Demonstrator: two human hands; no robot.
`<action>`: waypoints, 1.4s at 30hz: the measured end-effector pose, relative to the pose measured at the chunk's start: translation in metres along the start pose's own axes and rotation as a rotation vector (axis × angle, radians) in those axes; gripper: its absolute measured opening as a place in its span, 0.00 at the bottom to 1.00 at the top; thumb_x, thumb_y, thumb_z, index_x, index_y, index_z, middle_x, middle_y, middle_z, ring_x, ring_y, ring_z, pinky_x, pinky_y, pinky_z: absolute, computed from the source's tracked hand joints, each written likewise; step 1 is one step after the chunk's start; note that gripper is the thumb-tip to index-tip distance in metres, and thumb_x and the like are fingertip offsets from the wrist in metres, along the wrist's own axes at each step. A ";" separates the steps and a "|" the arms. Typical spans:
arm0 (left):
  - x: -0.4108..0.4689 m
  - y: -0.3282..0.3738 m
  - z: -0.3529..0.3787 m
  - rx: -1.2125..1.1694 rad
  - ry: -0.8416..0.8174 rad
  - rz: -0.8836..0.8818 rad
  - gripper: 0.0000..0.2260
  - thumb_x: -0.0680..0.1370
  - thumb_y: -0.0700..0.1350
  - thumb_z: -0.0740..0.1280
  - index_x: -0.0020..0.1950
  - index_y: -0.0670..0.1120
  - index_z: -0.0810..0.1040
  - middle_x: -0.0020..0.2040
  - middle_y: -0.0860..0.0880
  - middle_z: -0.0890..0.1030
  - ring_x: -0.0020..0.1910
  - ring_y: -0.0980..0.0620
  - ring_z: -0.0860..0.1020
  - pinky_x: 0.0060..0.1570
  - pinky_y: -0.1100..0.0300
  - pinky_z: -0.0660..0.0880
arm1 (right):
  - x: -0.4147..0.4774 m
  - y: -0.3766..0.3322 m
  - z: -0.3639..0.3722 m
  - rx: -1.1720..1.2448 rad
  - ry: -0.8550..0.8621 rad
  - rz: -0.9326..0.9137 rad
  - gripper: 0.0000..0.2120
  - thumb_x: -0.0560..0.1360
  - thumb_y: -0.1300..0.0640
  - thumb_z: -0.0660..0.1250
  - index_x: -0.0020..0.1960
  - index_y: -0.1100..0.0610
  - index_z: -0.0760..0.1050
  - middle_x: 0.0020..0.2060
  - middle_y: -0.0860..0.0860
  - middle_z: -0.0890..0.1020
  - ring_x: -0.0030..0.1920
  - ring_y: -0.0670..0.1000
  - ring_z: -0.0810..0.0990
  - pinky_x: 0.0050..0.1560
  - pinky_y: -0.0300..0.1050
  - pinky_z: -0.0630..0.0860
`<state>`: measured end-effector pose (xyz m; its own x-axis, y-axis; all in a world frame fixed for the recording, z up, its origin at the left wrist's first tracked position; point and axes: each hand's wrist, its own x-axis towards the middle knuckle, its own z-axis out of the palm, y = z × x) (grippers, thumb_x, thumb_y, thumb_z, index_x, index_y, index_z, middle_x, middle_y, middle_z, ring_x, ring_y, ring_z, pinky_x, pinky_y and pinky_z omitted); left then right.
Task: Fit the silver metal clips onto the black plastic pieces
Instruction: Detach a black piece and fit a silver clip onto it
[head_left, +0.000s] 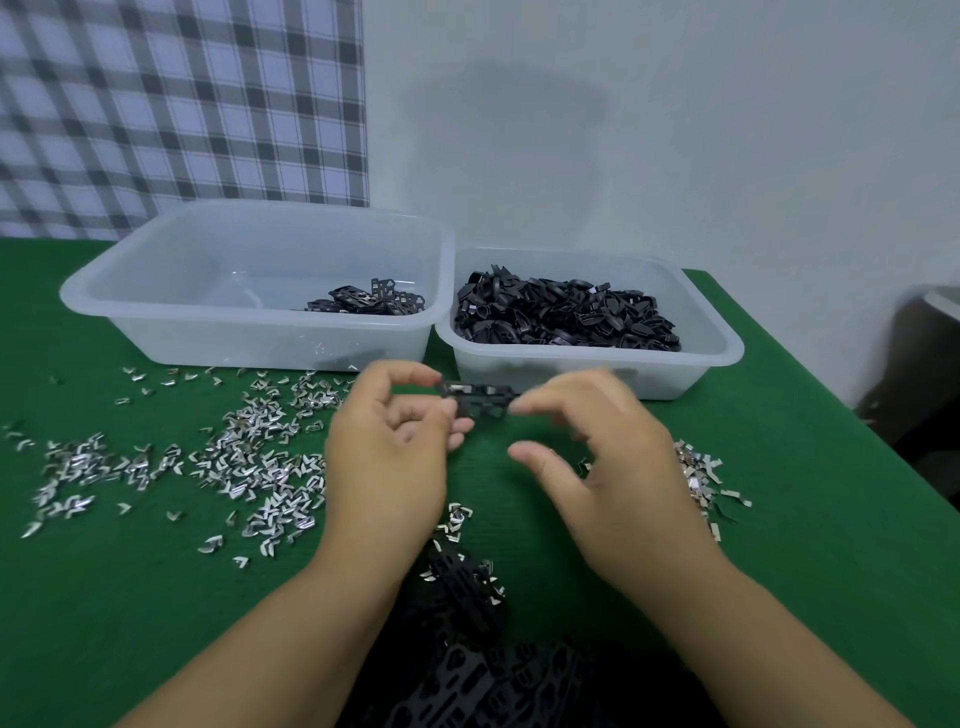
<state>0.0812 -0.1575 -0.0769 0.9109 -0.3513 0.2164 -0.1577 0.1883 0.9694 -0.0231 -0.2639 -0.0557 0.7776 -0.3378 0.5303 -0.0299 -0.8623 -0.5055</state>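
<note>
My left hand (389, 447) pinches the left end of a black plastic piece (480, 402) held above the green table, and a silver clip (460, 388) sits on the piece near my left fingertips. My right hand (597, 467) is blurred; its fingertips touch the piece's right end, with fingers curved and the thumb apart. Loose silver clips (249, 457) lie scattered on the cloth to the left, and a smaller heap of clips (701, 478) lies behind my right hand. A pile of black plastic pieces (467, 587) lies between my forearms.
Two clear plastic tubs stand at the back: the left tub (156, 312) holds a few black pieces with clips, the right tub (717, 353) is heaped with black plastic parts. A white wall and checked cloth (182, 104) rise behind. The table edge runs down the right side.
</note>
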 end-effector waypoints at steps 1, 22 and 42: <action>0.002 -0.001 -0.001 -0.052 0.038 -0.035 0.12 0.75 0.32 0.66 0.44 0.49 0.75 0.31 0.48 0.83 0.35 0.54 0.84 0.34 0.69 0.76 | -0.001 -0.001 0.003 -0.018 -0.048 -0.030 0.09 0.69 0.60 0.72 0.49 0.53 0.80 0.45 0.46 0.78 0.48 0.46 0.74 0.52 0.36 0.69; 0.001 -0.004 0.001 -0.098 0.029 -0.054 0.10 0.75 0.33 0.67 0.45 0.49 0.76 0.32 0.48 0.83 0.37 0.52 0.85 0.34 0.69 0.77 | -0.007 -0.002 0.015 0.098 -0.298 0.072 0.04 0.73 0.59 0.67 0.42 0.50 0.75 0.35 0.44 0.76 0.37 0.41 0.71 0.39 0.30 0.66; -0.007 0.004 0.005 -0.093 -0.141 -0.057 0.10 0.74 0.32 0.68 0.45 0.48 0.77 0.34 0.45 0.84 0.37 0.51 0.85 0.35 0.67 0.78 | -0.005 0.000 -0.002 0.616 0.189 0.269 0.08 0.68 0.66 0.72 0.38 0.53 0.80 0.30 0.49 0.83 0.30 0.46 0.80 0.34 0.35 0.77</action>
<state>0.0721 -0.1591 -0.0738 0.8536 -0.4882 0.1819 -0.0651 0.2464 0.9670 -0.0284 -0.2632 -0.0569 0.6692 -0.6173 0.4136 0.1989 -0.3875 -0.9002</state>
